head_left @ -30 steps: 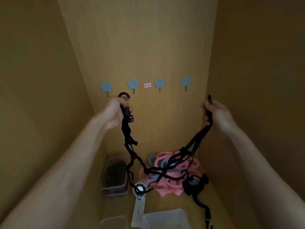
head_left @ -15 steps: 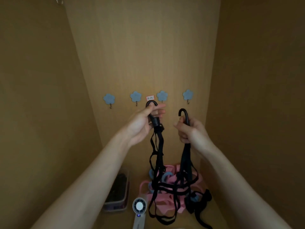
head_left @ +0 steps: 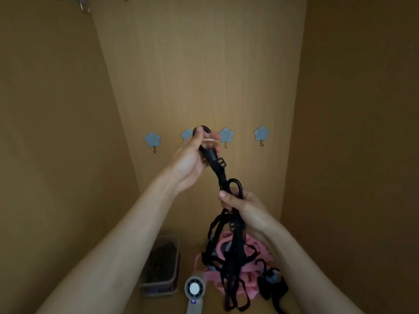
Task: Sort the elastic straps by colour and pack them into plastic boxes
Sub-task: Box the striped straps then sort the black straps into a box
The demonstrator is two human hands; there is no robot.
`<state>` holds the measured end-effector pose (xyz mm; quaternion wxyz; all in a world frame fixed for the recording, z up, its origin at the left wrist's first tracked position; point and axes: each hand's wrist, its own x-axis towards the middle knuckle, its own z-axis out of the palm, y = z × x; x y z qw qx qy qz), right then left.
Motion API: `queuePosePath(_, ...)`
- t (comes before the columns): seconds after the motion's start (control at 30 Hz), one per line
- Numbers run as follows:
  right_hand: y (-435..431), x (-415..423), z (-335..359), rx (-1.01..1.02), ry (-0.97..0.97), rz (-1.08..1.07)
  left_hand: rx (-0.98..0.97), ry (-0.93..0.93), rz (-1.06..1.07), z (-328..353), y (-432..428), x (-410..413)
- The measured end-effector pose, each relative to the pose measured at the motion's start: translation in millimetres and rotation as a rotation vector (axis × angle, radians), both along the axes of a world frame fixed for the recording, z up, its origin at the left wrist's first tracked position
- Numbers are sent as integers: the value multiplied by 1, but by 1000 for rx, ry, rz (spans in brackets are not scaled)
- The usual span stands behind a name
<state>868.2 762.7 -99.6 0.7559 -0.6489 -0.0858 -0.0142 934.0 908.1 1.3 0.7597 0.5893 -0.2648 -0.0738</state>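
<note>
A black elastic strap (head_left: 229, 243) with hooked ends hangs in loops in front of me. My left hand (head_left: 192, 159) grips its upper hook end, raised in front of the flower hooks. Lower and to the right, my right hand (head_left: 244, 207) grips the other hook together with the bunched strands. The loops dangle over a pile of pink and blue straps (head_left: 249, 268) on the floor. A clear plastic box (head_left: 162, 266) holding dark straps stands at the lower left of the pile.
I face a narrow wooden alcove. A row of blue flower-shaped wall hooks (head_left: 261, 133) lines the back panel. A small white handheld fan (head_left: 194, 291) lies on the floor between the box and the pile.
My right hand has come down and in towards the left-hand strand, gathering both lengths together. The left hand stayed raised. The view tilted upward, so the empty boxes at the bottom dropped out of sight.
</note>
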Motion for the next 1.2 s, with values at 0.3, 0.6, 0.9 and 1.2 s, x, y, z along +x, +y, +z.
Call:
queuePosePath(0.3,-2,-16,-4,-142,7,11,6,58,96,-8,16,15)
queuePosePath(0.6,-46,-7,-20,158,173,-133,-75,61,125,33,26,21)
queuePosePath(0.9,-124,-3,-61,-1113,290,-738,-56,29,564,53,96,53)
queuePosePath(1.2,-97,-32,-203,-1289,464,-462,-218,-98,559,142,92,49)
